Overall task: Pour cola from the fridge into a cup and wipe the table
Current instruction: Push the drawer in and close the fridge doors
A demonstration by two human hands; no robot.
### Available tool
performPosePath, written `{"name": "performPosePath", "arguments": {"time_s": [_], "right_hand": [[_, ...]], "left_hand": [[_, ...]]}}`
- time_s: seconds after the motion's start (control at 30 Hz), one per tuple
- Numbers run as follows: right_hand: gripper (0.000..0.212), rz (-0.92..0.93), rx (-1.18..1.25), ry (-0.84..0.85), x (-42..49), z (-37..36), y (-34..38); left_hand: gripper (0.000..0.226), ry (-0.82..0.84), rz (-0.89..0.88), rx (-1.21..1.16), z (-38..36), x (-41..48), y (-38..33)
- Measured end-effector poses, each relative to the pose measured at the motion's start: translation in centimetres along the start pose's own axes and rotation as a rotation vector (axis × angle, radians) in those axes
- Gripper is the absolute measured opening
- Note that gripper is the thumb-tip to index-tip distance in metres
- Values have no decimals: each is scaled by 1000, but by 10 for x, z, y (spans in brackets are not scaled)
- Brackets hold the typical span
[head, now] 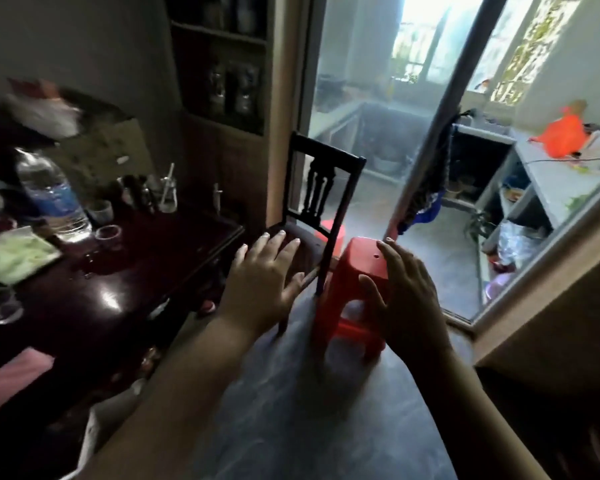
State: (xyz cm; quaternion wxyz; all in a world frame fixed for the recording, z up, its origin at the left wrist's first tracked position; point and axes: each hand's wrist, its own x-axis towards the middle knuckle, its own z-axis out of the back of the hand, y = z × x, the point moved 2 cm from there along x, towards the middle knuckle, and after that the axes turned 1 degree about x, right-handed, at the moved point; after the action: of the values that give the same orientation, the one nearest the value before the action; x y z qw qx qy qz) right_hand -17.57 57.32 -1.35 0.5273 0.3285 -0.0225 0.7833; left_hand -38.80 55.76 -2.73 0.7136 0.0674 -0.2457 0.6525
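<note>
- Since neither cola nor fridge shows anywhere in view, the fetch step is judged not yet done. Where the cola sits cannot be told from here.
- Cup [108,233]: small and clear, upright on the dark table [118,299] toward its far end, just beside a large water bottle [51,199]. No dark liquid is seen in it, so the pour is judged not done.
- Second small cup [101,210]: stands just behind the first, contents not readable.
- Table surface: a few droplets [89,263] glint near the clear cup, origin unknown. The wipe is judged outstanding.
- Pale green flat item [14,252]: lies near the table's left edge. It may be a cloth, but it is too blurred to say.
- Left hand [260,271]: held out in the air in front of the dark chair [321,192], fingers straight and spread apart, holding nothing.
- Right hand [406,289]: held out in front of the red stool [357,271], fingers apart and loosely bent, holding nothing. No contact with the stool can be made out.
- Beyond: a sliding glass door [430,168] gives onto a bright kitchen with a counter [551,181]. No fridge is seen there either.
- Status, as a judgement: no part of the task is complete. Left to do — find the fridge, bring the cola, pour into the cup, wipe the table.
</note>
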Motion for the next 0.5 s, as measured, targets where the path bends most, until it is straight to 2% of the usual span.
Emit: {"name": "performPosePath", "arguments": {"time_s": [0.23, 0.5], "right_hand": [[63, 222, 177, 155, 67, -77, 37], [55, 466, 300, 296, 133, -134, 55]], "left_hand": [[58, -12, 301, 166, 10, -13, 82], [57, -43, 585, 265, -5, 0, 113]]}}
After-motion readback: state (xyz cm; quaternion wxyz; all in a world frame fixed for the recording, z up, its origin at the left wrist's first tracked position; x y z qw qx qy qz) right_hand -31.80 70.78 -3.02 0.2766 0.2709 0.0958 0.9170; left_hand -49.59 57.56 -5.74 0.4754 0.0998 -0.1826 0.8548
